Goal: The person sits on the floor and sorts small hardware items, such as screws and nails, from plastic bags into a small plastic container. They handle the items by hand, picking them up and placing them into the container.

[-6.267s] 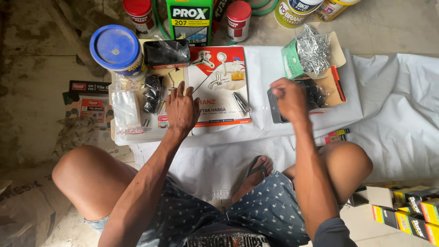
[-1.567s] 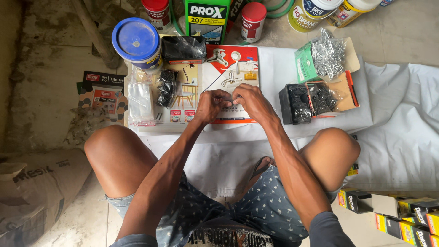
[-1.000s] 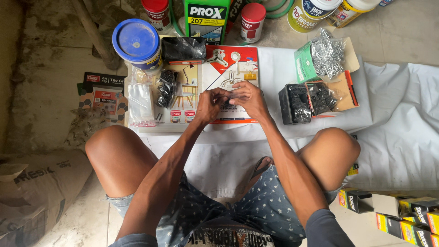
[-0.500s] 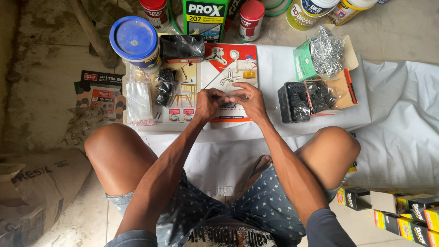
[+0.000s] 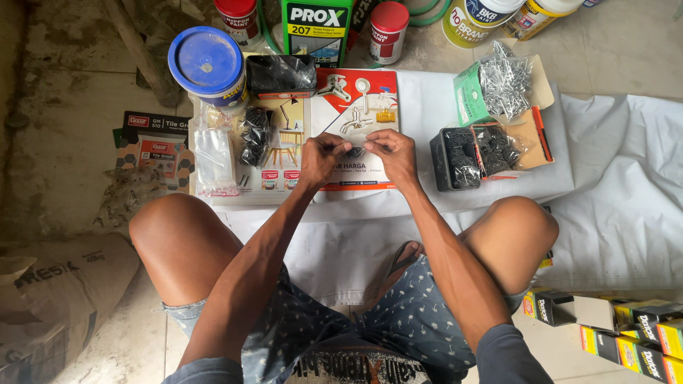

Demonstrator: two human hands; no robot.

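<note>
green carton (image 5: pixel 317 32) 12 o'clock | blue-lid tub (image 5: pixel 207 64) 11 | red-white catalogue (image 5: pixel 356 107) centre | yellow-black boxes (image 5: pixel 633 334) 4

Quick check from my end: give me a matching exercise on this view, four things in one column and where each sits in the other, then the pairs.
Things:
1. blue-lidded tub
2. bag of silver screws
3. small clear bag
4. bag of black screws

Places:
A. pinched between the left hand and the right hand
B. far right, on the green box
C. far left corner of the board, by the red cans
D. left of the hands, beside the stack of empty clear bags

Pairs: 1-C, 2-B, 3-A, 4-D
</note>
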